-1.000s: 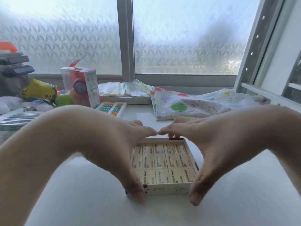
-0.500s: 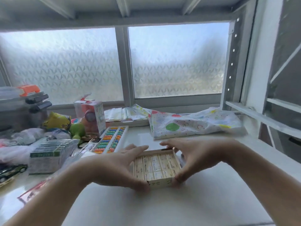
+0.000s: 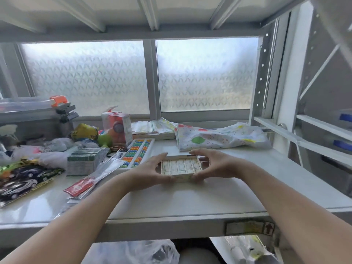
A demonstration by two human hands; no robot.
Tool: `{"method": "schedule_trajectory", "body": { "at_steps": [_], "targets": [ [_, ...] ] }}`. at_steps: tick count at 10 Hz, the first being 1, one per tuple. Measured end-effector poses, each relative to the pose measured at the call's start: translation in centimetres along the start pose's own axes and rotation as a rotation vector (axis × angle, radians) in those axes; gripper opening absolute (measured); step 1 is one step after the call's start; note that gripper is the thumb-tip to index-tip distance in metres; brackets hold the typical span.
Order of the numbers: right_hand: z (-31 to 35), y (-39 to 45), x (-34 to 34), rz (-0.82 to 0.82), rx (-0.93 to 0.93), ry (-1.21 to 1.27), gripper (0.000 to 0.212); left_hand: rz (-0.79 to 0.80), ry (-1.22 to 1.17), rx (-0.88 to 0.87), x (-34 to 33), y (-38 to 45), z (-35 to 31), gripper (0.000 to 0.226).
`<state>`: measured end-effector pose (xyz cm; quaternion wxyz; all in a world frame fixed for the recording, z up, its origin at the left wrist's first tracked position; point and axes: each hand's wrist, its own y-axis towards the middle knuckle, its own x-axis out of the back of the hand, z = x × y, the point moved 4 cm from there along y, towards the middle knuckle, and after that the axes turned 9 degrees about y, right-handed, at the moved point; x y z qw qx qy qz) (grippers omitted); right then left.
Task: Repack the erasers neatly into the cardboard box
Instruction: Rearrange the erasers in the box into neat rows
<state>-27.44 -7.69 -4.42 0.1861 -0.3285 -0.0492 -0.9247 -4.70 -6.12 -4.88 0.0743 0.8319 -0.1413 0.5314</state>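
A shallow cardboard box (image 3: 182,178) sits on the white shelf, its open top filled edge to edge with rows of cream erasers (image 3: 180,166). My left hand (image 3: 152,171) cups the box's left side, thumb at the near corner and fingers along the far edge. My right hand (image 3: 213,166) cups the right side the same way. Both hands touch the box walls. No loose erasers show on the shelf.
A colourful bead abacus (image 3: 137,155) lies just left of the box. Further left are a green-topped carton (image 3: 83,161), red-labelled packets (image 3: 83,185) and toy car packs (image 3: 22,180). A spotted cloth (image 3: 221,138) lies behind. The shelf's front edge (image 3: 171,216) is near; the window (image 3: 148,77) stands behind.
The view has pulled back and tilted up, so the box looks smaller and farther. My hands stay around the box, now lower on its sides, fingertips no longer meeting above it.
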Motion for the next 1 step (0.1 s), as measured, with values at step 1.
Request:
{"method": "schedule_trajectory", "body": {
  "at_steps": [1],
  "targets": [
    [0.63,-1.30,0.00,-0.014,0.010,-0.017,0.108,0.005,-0.093,0.023,0.17,-1.54,-0.44,0.108]
  ]
}}
